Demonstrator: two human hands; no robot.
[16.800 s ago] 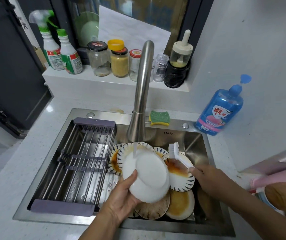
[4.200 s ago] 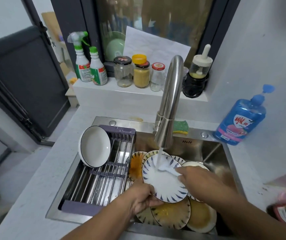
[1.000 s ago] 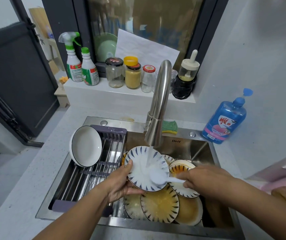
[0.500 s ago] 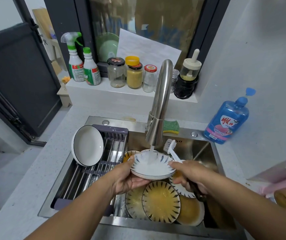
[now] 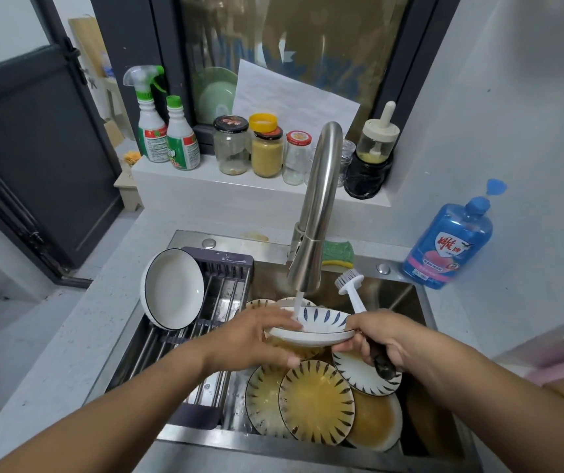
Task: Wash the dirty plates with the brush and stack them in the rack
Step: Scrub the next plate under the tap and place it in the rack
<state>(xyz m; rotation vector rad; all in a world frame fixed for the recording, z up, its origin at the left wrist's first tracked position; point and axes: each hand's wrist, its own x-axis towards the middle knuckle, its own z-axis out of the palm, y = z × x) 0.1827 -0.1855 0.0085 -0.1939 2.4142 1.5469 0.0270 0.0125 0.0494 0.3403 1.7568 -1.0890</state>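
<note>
The left hand (image 5: 256, 339) holds the blue-striped plate (image 5: 321, 322) by its left edge, with the fingers on top and the thumb under, pinching the rim. The plate lies almost flat right under the tap (image 5: 314, 213), so the water (image 5: 298, 302) falls into it and can wash it clean. The right hand (image 5: 386, 339) has its fingers curled round the dark handle of the brush (image 5: 350, 285) and also steadies the plate's right edge. The brush head points up, away from the plate, so I think the scrubbing is done and this is the rinse. One clean white plate (image 5: 173, 291) stands on its edge in the rack (image 5: 221, 261) so it can drip dry. More dirty plates (image 5: 316, 401) wait below in the sink (image 5: 273, 445).
</note>
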